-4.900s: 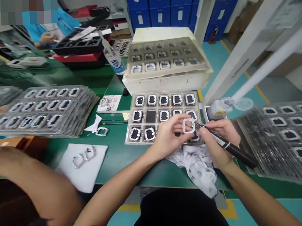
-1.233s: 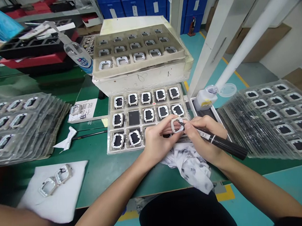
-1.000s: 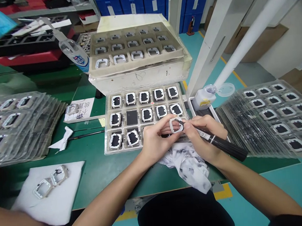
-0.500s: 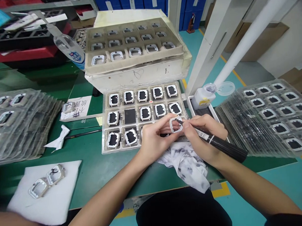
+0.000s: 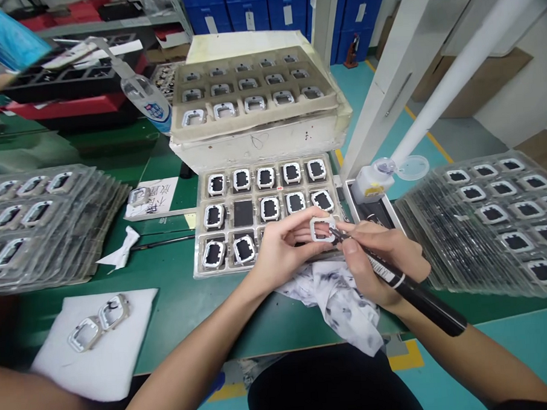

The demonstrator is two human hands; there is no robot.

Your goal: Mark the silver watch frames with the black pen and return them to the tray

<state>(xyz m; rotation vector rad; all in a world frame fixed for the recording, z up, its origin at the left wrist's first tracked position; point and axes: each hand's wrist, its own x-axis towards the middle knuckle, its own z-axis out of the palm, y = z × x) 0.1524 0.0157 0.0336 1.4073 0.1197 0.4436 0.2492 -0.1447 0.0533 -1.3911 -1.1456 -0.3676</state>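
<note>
My left hand (image 5: pixel 286 243) pinches a small silvery square frame, like a watch case (image 5: pixel 317 229), by its edge. In my right hand (image 5: pixel 384 257) is a black marker pen (image 5: pixel 411 292), its tip at the right side of the frame. Whether the tip touches the metal, I cannot tell. Just beyond both hands lies a clear plastic tray (image 5: pixel 231 228) holding several similar frames over dark pads; one visible pocket shows only its dark pad. Beneath my wrists is a crumpled, stained white cloth (image 5: pixel 339 305).
A foam box (image 5: pixel 257 139) at the back carries another tray of frames. Stacked trays stand left (image 5: pixel 75 232) and right (image 5: pixel 420 235). Two frames rest on a white foam sheet (image 5: pixel 104 375). A white bottle (image 5: pixel 373 181) with its lid up stands right; a pump bottle (image 5: pixel 149 101) stands back left.
The marker's rear end has swung down and to the right, and its tip now sits lower on the frame's right side. The whole view has shifted slightly.
</note>
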